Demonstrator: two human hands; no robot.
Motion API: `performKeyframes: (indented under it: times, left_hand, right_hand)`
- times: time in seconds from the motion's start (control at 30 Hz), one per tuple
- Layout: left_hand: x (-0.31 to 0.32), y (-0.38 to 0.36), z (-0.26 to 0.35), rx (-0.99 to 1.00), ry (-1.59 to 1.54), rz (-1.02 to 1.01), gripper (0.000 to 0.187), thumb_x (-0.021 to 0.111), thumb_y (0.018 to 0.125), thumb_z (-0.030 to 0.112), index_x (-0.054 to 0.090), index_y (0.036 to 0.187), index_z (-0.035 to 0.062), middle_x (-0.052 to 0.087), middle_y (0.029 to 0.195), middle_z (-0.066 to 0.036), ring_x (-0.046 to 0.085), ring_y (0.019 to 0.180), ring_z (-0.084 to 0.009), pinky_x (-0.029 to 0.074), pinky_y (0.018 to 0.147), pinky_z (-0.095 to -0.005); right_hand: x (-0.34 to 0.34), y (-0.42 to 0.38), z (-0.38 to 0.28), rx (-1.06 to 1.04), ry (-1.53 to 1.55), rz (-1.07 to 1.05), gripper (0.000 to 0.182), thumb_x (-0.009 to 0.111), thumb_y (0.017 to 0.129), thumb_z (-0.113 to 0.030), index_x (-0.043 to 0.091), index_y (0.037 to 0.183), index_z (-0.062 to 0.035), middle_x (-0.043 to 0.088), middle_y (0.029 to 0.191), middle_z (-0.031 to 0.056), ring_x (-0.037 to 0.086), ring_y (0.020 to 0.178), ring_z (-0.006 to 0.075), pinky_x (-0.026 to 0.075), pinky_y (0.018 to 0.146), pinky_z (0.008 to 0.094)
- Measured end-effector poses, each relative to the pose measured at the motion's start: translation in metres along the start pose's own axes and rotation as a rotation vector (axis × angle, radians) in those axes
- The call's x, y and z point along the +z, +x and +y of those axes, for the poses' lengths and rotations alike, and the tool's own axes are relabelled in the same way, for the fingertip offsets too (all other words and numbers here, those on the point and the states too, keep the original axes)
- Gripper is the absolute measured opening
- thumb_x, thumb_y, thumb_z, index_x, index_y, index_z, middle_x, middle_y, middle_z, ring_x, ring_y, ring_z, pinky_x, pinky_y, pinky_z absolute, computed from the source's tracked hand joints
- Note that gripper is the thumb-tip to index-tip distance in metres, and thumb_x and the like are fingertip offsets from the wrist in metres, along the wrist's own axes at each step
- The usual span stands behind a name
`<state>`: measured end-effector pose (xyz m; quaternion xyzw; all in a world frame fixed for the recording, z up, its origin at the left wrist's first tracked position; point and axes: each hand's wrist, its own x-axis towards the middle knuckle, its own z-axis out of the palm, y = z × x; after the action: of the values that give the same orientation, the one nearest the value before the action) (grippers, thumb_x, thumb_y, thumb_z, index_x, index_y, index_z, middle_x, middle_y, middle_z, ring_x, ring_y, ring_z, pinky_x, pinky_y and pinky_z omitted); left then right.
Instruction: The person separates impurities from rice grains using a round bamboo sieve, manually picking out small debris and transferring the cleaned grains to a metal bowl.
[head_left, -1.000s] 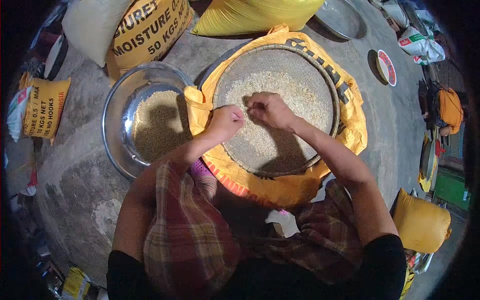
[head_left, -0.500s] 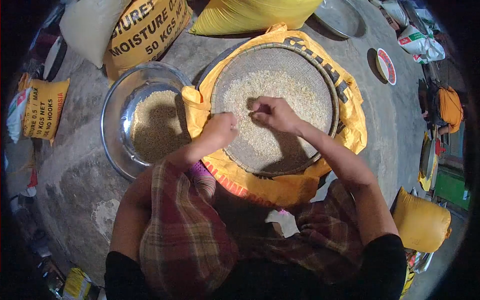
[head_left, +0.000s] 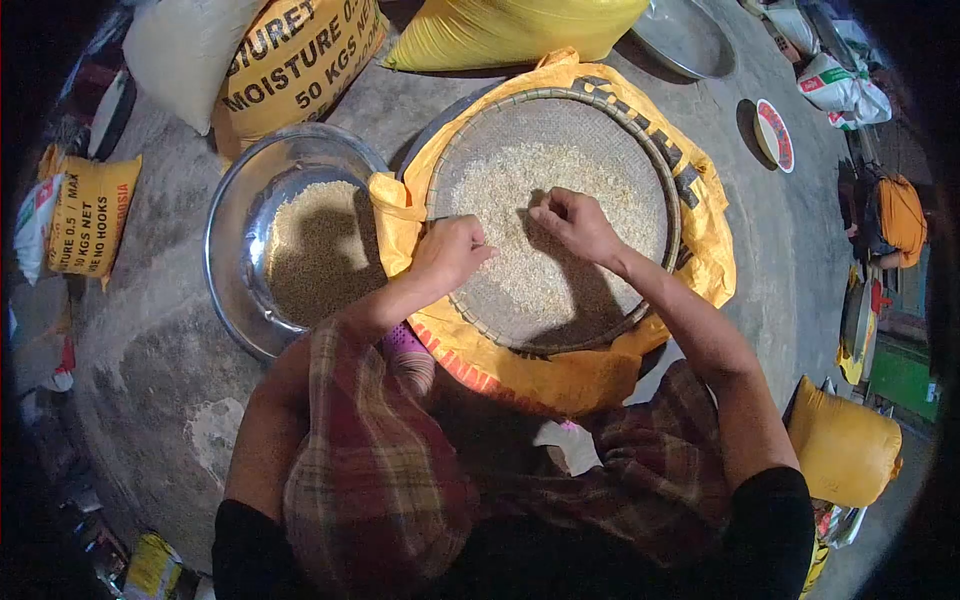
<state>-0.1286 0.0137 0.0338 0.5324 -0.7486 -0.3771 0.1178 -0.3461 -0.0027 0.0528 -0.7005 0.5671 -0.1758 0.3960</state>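
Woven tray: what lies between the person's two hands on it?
In the head view, only loose pale grain on the woven tray lies between the left hand and the right hand; nothing else shows there.

On the big yellow sack [head_left: 290, 55] at the top left I read "MOISTURE", "50 KGS N" and, above these, letters ending in "IURET", cut off at its edge. The smaller yellow sack [head_left: 92, 215] at the far left shows "0.5 / MAX", "50 KGS NET" and "NO HOOKS". Dark print runs along the yellow sack [head_left: 690, 180] under the woven tray, and red letters on its near fold, but I cannot read either.
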Motion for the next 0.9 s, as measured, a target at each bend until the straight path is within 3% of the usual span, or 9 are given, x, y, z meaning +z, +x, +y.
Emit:
performKeyframes:
  times: [0.13, 0.23, 0.33, 0.43, 0.5, 0.6, 0.7, 0.77, 0.9]
  left_hand:
    - [0.012, 0.007, -0.01, 0.148, -0.019, 0.093, 0.024, 0.069, 0.073, 0.022, 0.059, 0.072, -0.0007, 0.059, 0.064, -0.013, 0.057, 0.057, -0.0213, 0.045, 0.056, -0.0321]
    - [0.013, 0.007, -0.014, -0.044, -0.353, 0.022, 0.024, 0.068, 0.075, 0.023, 0.06, 0.074, 0.0001, 0.059, 0.064, -0.008, 0.055, 0.058, -0.0143, 0.044, 0.055, -0.0294]
    - [0.001, 0.01, -0.014, -0.155, -0.268, -0.049, 0.024, 0.067, 0.077, 0.023, 0.06, 0.075, 0.0002, 0.059, 0.065, -0.004, 0.053, 0.059, -0.0094, 0.043, 0.054, -0.0261]
    - [-0.006, 0.017, -0.015, -0.176, -0.361, -0.082, 0.021, 0.065, 0.078, 0.021, 0.06, 0.078, 0.0004, 0.059, 0.066, -0.004, 0.052, 0.059, -0.0093, 0.042, 0.053, -0.0243]
    - [-0.004, 0.025, -0.015, -0.231, -0.489, -0.125, 0.02, 0.064, 0.079, 0.018, 0.059, 0.083, -0.0007, 0.06, 0.069, -0.005, 0.054, 0.061, -0.0105, 0.044, 0.055, -0.0248]
    - [0.003, 0.037, -0.017, -0.122, -0.632, -0.046, 0.017, 0.063, 0.079, 0.015, 0.059, 0.087, 0.0008, 0.06, 0.072, -0.005, 0.056, 0.065, -0.0114, 0.045, 0.058, -0.0253]
    - [-0.001, 0.044, -0.003, 0.022, -0.247, 0.055, 0.014, 0.063, 0.078, 0.013, 0.061, 0.087, 0.0029, 0.061, 0.073, -0.005, 0.058, 0.07, -0.0124, 0.047, 0.061, -0.0252]
    - [0.0, 0.048, -0.002, 0.088, -0.045, -0.133, 0.013, 0.063, 0.076, 0.014, 0.061, 0.086, 0.0051, 0.061, 0.072, -0.004, 0.058, 0.069, -0.0114, 0.046, 0.06, -0.024]
    - [-0.014, 0.054, 0.013, -0.188, -0.371, -0.262, 0.015, 0.064, 0.076, 0.017, 0.061, 0.084, 0.004, 0.059, 0.068, -0.003, 0.055, 0.06, -0.0096, 0.045, 0.053, -0.023]
  right_hand:
    - [0.012, 0.008, 0.008, 0.122, 0.286, -0.068, 0.012, 0.057, 0.082, -0.012, 0.052, 0.08, -0.0009, 0.05, 0.06, 0.0019, 0.046, 0.055, 0.0083, 0.04, 0.051, 0.0257]
    - [0.022, 0.006, -0.006, -0.026, 0.359, -0.065, 0.015, 0.056, 0.077, -0.013, 0.051, 0.079, 0.0003, 0.055, 0.066, 0.0128, 0.053, 0.059, 0.0218, 0.045, 0.058, 0.0318]
    - [0.025, 0.001, -0.012, -0.362, -0.129, -0.159, 0.015, 0.057, 0.073, -0.008, 0.057, 0.087, -0.003, 0.058, 0.079, 0.0149, 0.058, 0.07, 0.031, 0.047, 0.066, 0.0349]
    - [0.027, -0.009, -0.014, -0.324, -0.148, -0.071, 0.016, 0.057, 0.073, -0.007, 0.06, 0.088, -0.0042, 0.059, 0.082, 0.0154, 0.057, 0.074, 0.0343, 0.047, 0.069, 0.0357]
    - [0.018, -0.018, -0.012, -0.324, -0.075, -0.03, 0.01, 0.058, 0.075, -0.008, 0.059, 0.084, -0.0032, 0.058, 0.077, 0.0142, 0.058, 0.068, 0.0294, 0.046, 0.065, 0.0337]
    - [0.003, -0.026, -0.001, -0.005, 0.047, -0.094, 0.018, 0.06, 0.081, -0.016, 0.052, 0.075, -0.0011, 0.056, 0.069, 0.0078, 0.05, 0.058, 0.0125, 0.043, 0.057, 0.0285]
    - [-0.013, -0.031, 0.018, 0.24, 0.405, -0.072, 0.018, 0.058, 0.084, -0.017, 0.051, 0.077, -0.0016, 0.057, 0.069, 0.005, 0.051, 0.059, 0.0115, 0.044, 0.056, 0.0271]
    - [-0.022, -0.028, 0.037, 0.235, 0.59, -0.018, 0.006, 0.052, 0.086, -0.008, 0.05, 0.085, -0.0027, 0.053, 0.068, 0.0024, 0.051, 0.06, 0.0104, 0.045, 0.056, 0.0231]
    - [-0.058, -0.018, 0.046, 0.197, 0.387, 0.165, 0.003, 0.054, 0.083, -0.005, 0.053, 0.082, -0.0021, 0.053, 0.067, 0.0013, 0.053, 0.063, 0.0093, 0.045, 0.058, 0.0246]
